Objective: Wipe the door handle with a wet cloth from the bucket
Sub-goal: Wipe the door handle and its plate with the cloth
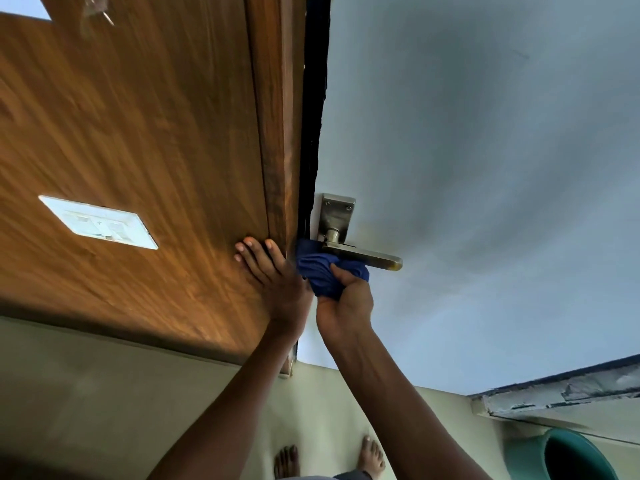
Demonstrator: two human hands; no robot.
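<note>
Door (485, 168): pale blue-grey leaf, filled the frame from 12 to 4 o'clock; smudged dark in patches.

Wood-grain wall panel (138, 133): occupied 9 to 12 o'clock, met the door along a dark gap; bore 1 white switch plate (98, 221) at 9 o'clock.

Bucket (575, 457): green, stood on the floor at 5 o'clock, well apart from the handle; contents not visible.

Left hand (273, 275): open, laid flat against the wood panel edge just left of centre, fingers spread; held nothing, judged to be bracing.

Right hand (346, 299): closed around the cloth, just below centre, thumb on top of the bundle.

Cloth (322, 271): blue, bunched, pressed up against the underside of the lever near its pivot; wetness could not be told.

Door handle (363, 256): 1 metal lever on a backplate, at centre, pointing toward 4 o'clock; free end uncovered, with a yellowish mark at the tip.

Progress, as judged: cloth fetched and brought to the handle; wiping under way at the pivot end. Left to do: lever's outer end, upper face, backplate.
</note>
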